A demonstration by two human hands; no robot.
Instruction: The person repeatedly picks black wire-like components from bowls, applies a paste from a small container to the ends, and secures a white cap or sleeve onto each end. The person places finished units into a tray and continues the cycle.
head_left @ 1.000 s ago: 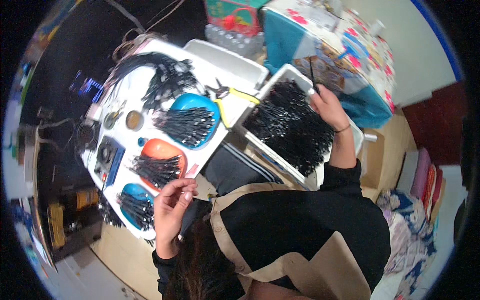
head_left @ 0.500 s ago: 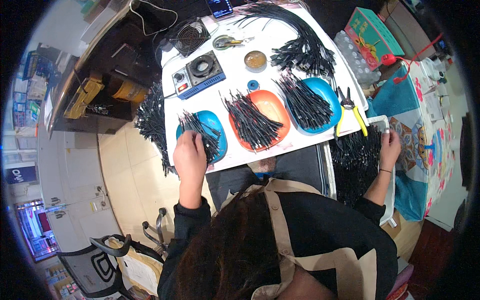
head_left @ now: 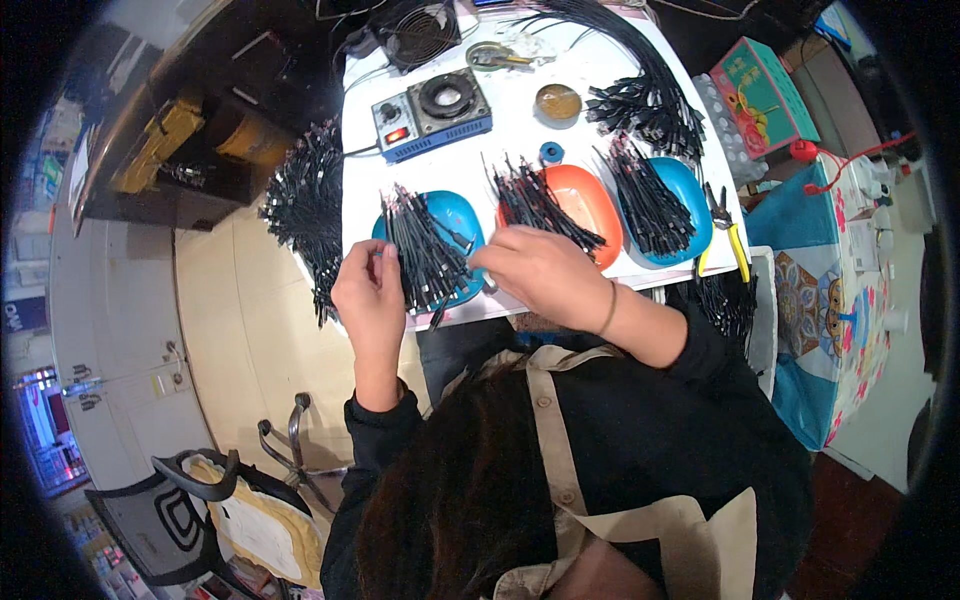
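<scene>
My left hand [head_left: 368, 300] is at the left edge of the left blue tray [head_left: 462, 215], thumb and fingers drawn together beside a bundle of short black cables [head_left: 425, 250]. What it pinches, if anything, is too small to make out. My right hand [head_left: 550, 278] reaches across in front of the orange tray [head_left: 588, 190], its closed fingertips at the blue tray's right side. A small pale bit shows under them, but its kind is unclear. More black cables [head_left: 545, 210] lie in the orange tray, partly behind my right hand. A third bundle [head_left: 650, 205] fills the right blue tray [head_left: 690, 190].
A small heating device [head_left: 435, 115] with a lit red switch sits behind the trays, near a round tin [head_left: 557, 103]. Yellow-handled pliers [head_left: 725, 240] lie at the table's right edge. Long black cables [head_left: 650, 90] spread behind; a white bin [head_left: 762, 320] stands right.
My right hand has left the cable bin on the right and come over to the left blue tray. My left hand stays by that tray. The view has shifted a little.
</scene>
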